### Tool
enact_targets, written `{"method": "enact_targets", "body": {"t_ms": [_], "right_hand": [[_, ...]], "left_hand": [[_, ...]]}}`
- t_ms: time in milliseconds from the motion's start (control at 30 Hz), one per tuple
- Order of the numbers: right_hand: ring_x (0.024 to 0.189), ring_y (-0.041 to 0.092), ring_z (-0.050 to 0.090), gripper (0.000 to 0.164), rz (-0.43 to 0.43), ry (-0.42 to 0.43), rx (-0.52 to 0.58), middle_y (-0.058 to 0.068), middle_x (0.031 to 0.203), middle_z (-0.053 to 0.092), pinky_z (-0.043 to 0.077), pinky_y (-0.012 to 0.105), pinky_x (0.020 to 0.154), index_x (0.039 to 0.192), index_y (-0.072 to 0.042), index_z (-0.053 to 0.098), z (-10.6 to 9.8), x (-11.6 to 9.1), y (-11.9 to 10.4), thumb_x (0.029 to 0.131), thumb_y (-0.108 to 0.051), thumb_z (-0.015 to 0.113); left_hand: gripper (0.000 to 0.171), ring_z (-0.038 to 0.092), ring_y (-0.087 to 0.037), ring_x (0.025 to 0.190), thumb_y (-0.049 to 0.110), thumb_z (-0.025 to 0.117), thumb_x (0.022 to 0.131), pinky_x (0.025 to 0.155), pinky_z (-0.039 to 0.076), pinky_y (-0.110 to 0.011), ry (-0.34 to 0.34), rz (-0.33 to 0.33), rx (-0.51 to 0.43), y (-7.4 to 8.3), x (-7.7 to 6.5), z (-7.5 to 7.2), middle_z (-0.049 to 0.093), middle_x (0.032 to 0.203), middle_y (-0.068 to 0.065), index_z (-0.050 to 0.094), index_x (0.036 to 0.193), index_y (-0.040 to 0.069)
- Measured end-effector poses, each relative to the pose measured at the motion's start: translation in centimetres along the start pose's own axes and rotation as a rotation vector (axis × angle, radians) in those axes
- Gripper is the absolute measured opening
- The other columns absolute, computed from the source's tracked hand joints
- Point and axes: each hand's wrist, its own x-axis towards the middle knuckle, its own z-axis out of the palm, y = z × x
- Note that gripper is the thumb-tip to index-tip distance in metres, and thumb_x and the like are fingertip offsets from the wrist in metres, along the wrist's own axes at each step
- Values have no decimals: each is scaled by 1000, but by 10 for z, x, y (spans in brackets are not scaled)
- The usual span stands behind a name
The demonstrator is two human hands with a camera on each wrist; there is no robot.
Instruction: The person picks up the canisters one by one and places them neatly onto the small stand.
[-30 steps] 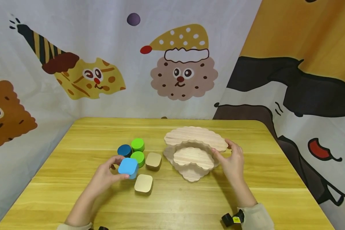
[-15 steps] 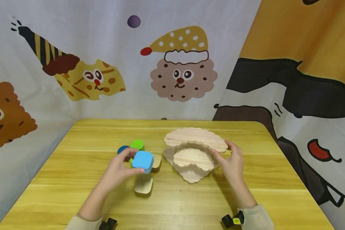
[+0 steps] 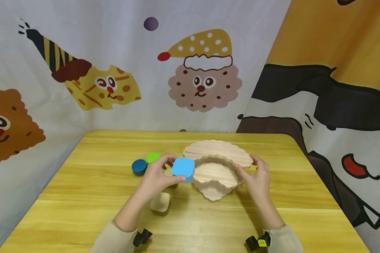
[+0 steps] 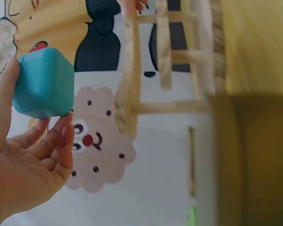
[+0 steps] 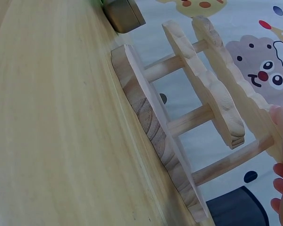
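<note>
My left hand [image 3: 155, 179] pinches a light blue rounded-square block [image 3: 183, 168] between thumb and fingers, raised over the table just left of a tiered wooden stand [image 3: 216, 151]. In the left wrist view the block [image 4: 45, 82] looks teal and sits up at the fingertips. The stand has scalloped edges and flat tiers joined by round posts. My right hand [image 3: 258, 177] grips the right end of the stand's highest tier, thumb at its near edge. From the right wrist view, the stand's thick base [image 5: 153, 122] rests on the table, with no blocks on its tiers.
Left of the stand are a dark blue round block [image 3: 139, 167] and a bright green one [image 3: 153, 157]. Nearer me lies a beige rounded-square block [image 3: 160, 202]. A second beige block is mostly hidden by my left hand. A printed curtain [image 3: 114, 21] hangs behind the table [image 3: 225, 225].
My left hand has carried the light blue block up and rightward, from among the other blocks to beside the stand. The right hand keeps its hold on the stand's highest tier.
</note>
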Motion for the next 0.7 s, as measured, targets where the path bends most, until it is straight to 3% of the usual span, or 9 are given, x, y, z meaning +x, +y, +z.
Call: {"method": "enact_targets", "body": {"t_ms": [267, 700], "right_hand": [[94, 37, 49, 67, 2, -3, 6, 18, 100, 54, 35, 40, 74, 125, 3, 56, -1, 0, 0, 71, -23, 87], [96, 37, 48, 66, -8, -1, 18, 18, 101, 54, 35, 40, 75, 124, 4, 56, -1, -1, 1, 72, -22, 86]], "left_hand": [[57, 55, -18, 93, 28, 88, 68, 78, 47, -47, 5, 32, -39, 21, 18, 19, 63, 100, 5, 62, 117, 12], [58, 54, -16, 93, 33, 87, 69, 70, 50, -31, -34, 30, -48, 39, 49, 53, 61, 100, 4, 61, 117, 13]]}}
